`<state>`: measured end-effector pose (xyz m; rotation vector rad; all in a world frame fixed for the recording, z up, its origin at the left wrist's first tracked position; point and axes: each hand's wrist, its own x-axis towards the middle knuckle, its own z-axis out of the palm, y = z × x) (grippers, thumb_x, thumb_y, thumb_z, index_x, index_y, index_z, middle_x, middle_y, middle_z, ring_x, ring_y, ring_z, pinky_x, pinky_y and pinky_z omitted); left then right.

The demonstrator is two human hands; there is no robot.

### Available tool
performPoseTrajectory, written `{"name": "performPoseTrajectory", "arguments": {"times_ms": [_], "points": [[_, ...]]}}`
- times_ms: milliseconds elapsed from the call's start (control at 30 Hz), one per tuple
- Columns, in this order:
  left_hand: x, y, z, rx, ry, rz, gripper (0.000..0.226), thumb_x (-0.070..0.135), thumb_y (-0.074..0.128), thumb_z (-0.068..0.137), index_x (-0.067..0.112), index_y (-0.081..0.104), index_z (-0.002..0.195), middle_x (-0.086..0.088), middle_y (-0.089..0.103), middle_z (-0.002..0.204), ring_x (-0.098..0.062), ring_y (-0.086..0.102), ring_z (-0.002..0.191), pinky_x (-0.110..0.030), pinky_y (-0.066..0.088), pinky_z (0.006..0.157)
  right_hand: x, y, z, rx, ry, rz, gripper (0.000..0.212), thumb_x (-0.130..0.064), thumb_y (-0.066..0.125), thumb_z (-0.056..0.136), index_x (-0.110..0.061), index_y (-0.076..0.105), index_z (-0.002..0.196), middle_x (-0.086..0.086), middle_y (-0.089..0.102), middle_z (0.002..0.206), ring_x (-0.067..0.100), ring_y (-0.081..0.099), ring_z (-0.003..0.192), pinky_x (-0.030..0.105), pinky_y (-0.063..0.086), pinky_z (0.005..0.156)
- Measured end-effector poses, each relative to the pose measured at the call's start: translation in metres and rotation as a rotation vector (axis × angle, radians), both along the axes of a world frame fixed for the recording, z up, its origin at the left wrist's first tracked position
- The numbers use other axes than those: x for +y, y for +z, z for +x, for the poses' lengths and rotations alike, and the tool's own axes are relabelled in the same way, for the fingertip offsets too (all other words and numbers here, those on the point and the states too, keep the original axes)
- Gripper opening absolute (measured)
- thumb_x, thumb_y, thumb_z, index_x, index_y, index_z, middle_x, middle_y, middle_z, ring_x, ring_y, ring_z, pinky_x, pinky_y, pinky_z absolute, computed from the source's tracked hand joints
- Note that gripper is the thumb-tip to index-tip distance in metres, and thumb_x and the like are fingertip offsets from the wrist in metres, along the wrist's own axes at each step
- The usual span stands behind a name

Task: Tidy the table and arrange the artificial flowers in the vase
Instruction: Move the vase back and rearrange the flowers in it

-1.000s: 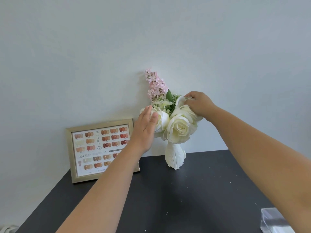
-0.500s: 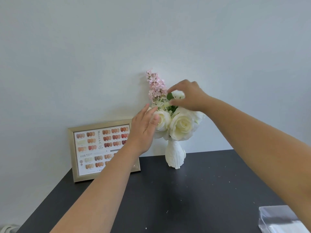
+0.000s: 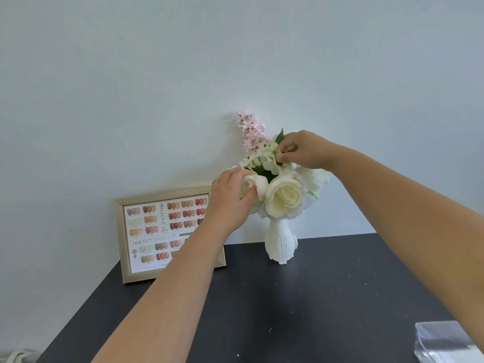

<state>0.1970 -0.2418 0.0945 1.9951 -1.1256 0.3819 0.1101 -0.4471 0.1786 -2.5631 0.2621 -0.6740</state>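
Observation:
A white hand-shaped vase (image 3: pixel 280 242) stands at the back of the black table (image 3: pixel 288 310), against the wall. It holds several artificial flowers: a large cream rose (image 3: pixel 285 197) in front, a tall pink sprig (image 3: pixel 251 132) behind, and small pale green blossoms (image 3: pixel 258 157). My left hand (image 3: pixel 230 197) curls around a smaller white rose (image 3: pixel 248 183) on the bouquet's left side. My right hand (image 3: pixel 303 150) pinches the pale blossoms near a green leaf (image 3: pixel 280 136) at the top of the bunch.
A gold picture frame (image 3: pixel 167 231) showing nail colour samples leans on the wall left of the vase, partly behind my left forearm. A clear plastic box (image 3: pixel 445 341) lies at the table's front right corner. Small specks dot the tabletop.
My right hand moved from the bouquet's right side to its top and now pinches the pale blossoms. My left hand went from flat against the left rose to curled around it.

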Motion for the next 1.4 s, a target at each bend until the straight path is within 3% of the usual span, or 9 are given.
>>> {"name": "performPoseTrajectory", "arguments": {"times_ms": [133, 267, 433, 567, 833, 1000, 1167, 1267, 1400], "points": [[-0.007, -0.001, -0.002, 0.054, 0.073, -0.007, 0.034, 0.028, 0.051, 0.091, 0.026, 0.054, 0.125, 0.002, 0.045, 0.137, -0.025, 0.041, 0.122, -0.037, 0.038, 0.096, -0.004, -0.014, -0.007, 0.045, 0.050, -0.020, 0.004, -0.020, 0.067, 0.084, -0.022, 0.070, 0.085, -0.006, 0.062, 0.103, 0.015, 0.061, 0.093, 0.028, 0.048, 0.084], [-0.009, -0.001, -0.004, 0.086, 0.111, -0.036, 0.033, 0.027, 0.052, 0.090, 0.026, 0.055, 0.123, 0.001, 0.047, 0.130, -0.025, 0.045, 0.113, -0.041, 0.044, 0.091, -0.018, -0.011, -0.018, -0.136, 0.069, 0.215, 0.013, -0.015, 0.066, 0.087, -0.026, 0.065, 0.079, -0.008, 0.065, 0.093, 0.015, 0.061, 0.081, 0.027, 0.043, 0.068], [-0.009, 0.001, -0.001, 0.104, 0.113, -0.049, 0.035, 0.025, 0.052, 0.091, 0.022, 0.055, 0.125, 0.001, 0.048, 0.126, -0.021, 0.049, 0.108, -0.034, 0.044, 0.085, -0.024, -0.014, -0.027, -0.218, 0.174, 0.414, 0.020, -0.010, 0.064, 0.088, -0.026, 0.065, 0.075, -0.006, 0.065, 0.094, 0.010, 0.060, 0.076, 0.031, 0.041, 0.074], [-0.013, 0.001, -0.005, 0.125, 0.081, -0.138, 0.029, 0.026, 0.058, 0.088, 0.023, 0.057, 0.116, 0.005, 0.053, 0.112, -0.014, 0.052, 0.100, -0.024, 0.040, 0.075, -0.014, -0.024, -0.024, -0.091, 0.114, 0.188, 0.017, -0.012, 0.061, 0.085, -0.026, 0.067, 0.078, -0.008, 0.066, 0.081, 0.009, 0.060, 0.073, 0.026, 0.047, 0.073], [-0.015, 0.003, -0.008, 0.160, 0.090, -0.251, 0.032, 0.037, 0.071, 0.082, 0.033, 0.052, 0.107, 0.017, 0.057, 0.096, -0.011, 0.062, 0.089, -0.032, 0.052, 0.073, 0.005, -0.020, -0.016, 0.189, 0.058, -0.180, 0.021, -0.014, 0.051, 0.086, -0.021, 0.070, 0.093, 0.001, 0.069, 0.097, 0.022, 0.061, 0.095, 0.036, 0.050, 0.085], [0.000, -0.003, -0.007, 0.223, 0.113, -0.245, 0.046, 0.052, 0.058, 0.083, 0.036, 0.050, 0.125, 0.014, 0.059, 0.111, -0.011, 0.061, 0.093, -0.026, 0.045, 0.069, -0.001, 0.002, -0.028, 0.082, 0.032, -0.146, 0.033, -0.052, 0.058, 0.086, -0.022, 0.073, 0.080, 0.009, 0.072, 0.090, 0.027, 0.065, 0.090, 0.042, 0.051, 0.084], [0.006, -0.018, -0.017, 0.108, 0.182, -0.240, 0.055, 0.057, 0.049, 0.085, 0.035, 0.046, 0.135, 0.010, 0.057, 0.130, -0.014, 0.054, 0.112, -0.037, 0.047, 0.089, -0.009, 0.027, -0.004, -0.246, -0.088, 0.038, 0.029, -0.045, 0.056, 0.090, -0.022, 0.073, 0.083, -0.009, 0.065, 0.074, 0.017, 0.058, 0.066, 0.029, 0.046, 0.063], [0.000, -0.020, -0.021, -0.041, 0.167, -0.210, 0.056, 0.050, 0.051, 0.088, 0.032, 0.043, 0.141, 0.006, 0.047, 0.140, -0.015, 0.044, 0.125, -0.030, 0.036, 0.096, -0.005, 0.032, 0.024, -0.094, -0.127, -0.019, 0.024, -0.036, 0.066, 0.086, -0.014, 0.071, 0.095, 0.000, 0.068, 0.092, 0.016, 0.060, 0.081, 0.028, 0.047, 0.069], [-0.009, -0.017, -0.022, -0.232, 0.104, -0.057, 0.062, 0.051, 0.045, 0.094, 0.030, 0.031, 0.150, 0.003, 0.033, 0.155, -0.018, 0.029, 0.140, -0.039, 0.027, 0.113, 0.002, 0.029, 0.053, 0.134, -0.178, -0.008, 0.053, -0.046, 0.068, 0.083, 0.005, 0.072, 0.099, 0.017, 0.069, 0.088, 0.026, 0.061, 0.081, 0.032, 0.050, 0.073]]}}
